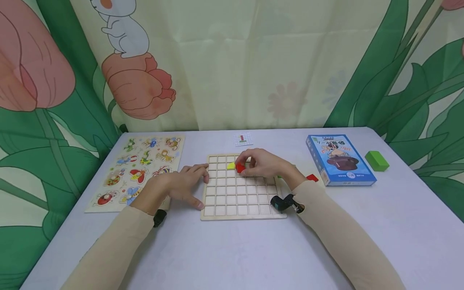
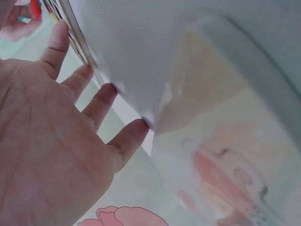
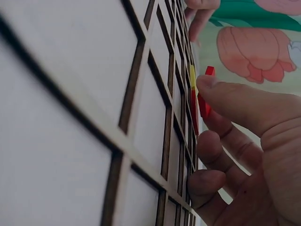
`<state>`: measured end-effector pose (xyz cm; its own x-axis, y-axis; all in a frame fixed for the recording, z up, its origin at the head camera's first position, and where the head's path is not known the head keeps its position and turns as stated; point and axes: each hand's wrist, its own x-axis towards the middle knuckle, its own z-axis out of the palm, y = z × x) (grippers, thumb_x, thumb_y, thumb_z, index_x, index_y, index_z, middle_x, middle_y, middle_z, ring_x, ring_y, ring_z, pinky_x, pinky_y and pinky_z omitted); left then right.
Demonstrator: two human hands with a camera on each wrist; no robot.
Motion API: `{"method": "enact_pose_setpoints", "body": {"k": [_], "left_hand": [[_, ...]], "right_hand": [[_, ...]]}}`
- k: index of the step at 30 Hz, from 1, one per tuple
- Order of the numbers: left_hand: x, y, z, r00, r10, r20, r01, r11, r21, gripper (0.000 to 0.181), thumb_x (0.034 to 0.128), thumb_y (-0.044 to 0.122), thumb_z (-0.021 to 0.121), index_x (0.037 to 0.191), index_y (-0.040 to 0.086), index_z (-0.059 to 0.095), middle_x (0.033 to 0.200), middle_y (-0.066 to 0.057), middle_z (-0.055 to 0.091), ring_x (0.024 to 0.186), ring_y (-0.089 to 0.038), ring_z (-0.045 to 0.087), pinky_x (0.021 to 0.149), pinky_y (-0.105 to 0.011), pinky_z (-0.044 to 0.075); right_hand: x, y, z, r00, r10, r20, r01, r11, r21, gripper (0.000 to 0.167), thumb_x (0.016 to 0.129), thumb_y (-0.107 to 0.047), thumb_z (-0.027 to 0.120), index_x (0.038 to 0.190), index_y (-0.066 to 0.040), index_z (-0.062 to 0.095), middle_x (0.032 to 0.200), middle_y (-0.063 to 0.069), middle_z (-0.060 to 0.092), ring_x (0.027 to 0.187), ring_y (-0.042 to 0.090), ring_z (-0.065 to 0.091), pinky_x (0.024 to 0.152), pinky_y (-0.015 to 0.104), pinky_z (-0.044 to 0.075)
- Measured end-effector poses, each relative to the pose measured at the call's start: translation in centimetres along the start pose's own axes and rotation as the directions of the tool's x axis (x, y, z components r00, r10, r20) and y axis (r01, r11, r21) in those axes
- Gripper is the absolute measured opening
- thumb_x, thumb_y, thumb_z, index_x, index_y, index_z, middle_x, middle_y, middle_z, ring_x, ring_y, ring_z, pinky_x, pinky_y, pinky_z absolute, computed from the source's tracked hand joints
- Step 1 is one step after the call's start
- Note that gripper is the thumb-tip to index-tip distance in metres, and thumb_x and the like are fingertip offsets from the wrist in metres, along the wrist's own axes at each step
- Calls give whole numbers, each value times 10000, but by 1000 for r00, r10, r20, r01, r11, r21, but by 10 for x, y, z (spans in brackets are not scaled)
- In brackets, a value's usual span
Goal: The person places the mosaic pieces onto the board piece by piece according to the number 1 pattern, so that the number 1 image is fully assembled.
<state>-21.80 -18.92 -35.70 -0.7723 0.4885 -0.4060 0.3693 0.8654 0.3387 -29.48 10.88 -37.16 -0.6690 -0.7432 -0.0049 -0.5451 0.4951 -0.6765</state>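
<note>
A wooden grid board (image 1: 220, 200) with square cells lies flat on the table. My right hand (image 1: 262, 163) is over its upper part, pinching a small flat red tile (image 3: 205, 104) between thumb and forefinger. In the right wrist view that tile stands slightly off the board. A yellow tile (image 1: 230, 165) lies in the grid beside it, and another red tile (image 3: 194, 106) adjoins the yellow one. My left hand (image 1: 185, 182) is at the board's left edge, with fingers spread and thumb and fingertips near or touching the rim.
A wooden insect picture board (image 1: 123, 174) lies left. A small grid card (image 1: 243, 139) sits behind the grid board. On the right are a blue box (image 1: 340, 160) and a green block (image 1: 377, 161). A red piece (image 1: 312, 177) shows beyond my right wrist, near a partly hidden green piece (image 1: 279, 176).
</note>
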Motion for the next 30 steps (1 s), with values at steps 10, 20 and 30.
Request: {"method": "enact_pose_setpoints", "body": {"k": [10,20,30], "left_hand": [[-1,-2,0,1000,4,-3,-4,1000,-9,641,795,491,869,1190,233,436,1716,-84,109,1476,-373,257,1079,-604,381],[2,-1,-1,1000,14,-2,-14,1000,4,655,793,515,862,1196,233,430,1718,-94,101,1469,-387,265,1052,-615,397],[0,0,0,1000,5,-3,-5,1000,8,669,780,513,871,1201,242,428,1724,-87,75,1491,-391,248,1064,-652,370]], "right_hand": [[2,1,3,999,38,10,-37,998,-46,291,934,-140,761,1218,-142,698,1164,-2,677,790,176,552,750,314,460],[2,-1,4,998,64,-4,-65,993,-97,278,934,-150,770,1203,-161,702,1093,-13,674,806,170,549,780,325,456],[0,-1,2,998,66,12,-65,995,-80,289,926,-133,774,1205,-160,702,1035,-14,662,821,171,593,763,317,488]]}}
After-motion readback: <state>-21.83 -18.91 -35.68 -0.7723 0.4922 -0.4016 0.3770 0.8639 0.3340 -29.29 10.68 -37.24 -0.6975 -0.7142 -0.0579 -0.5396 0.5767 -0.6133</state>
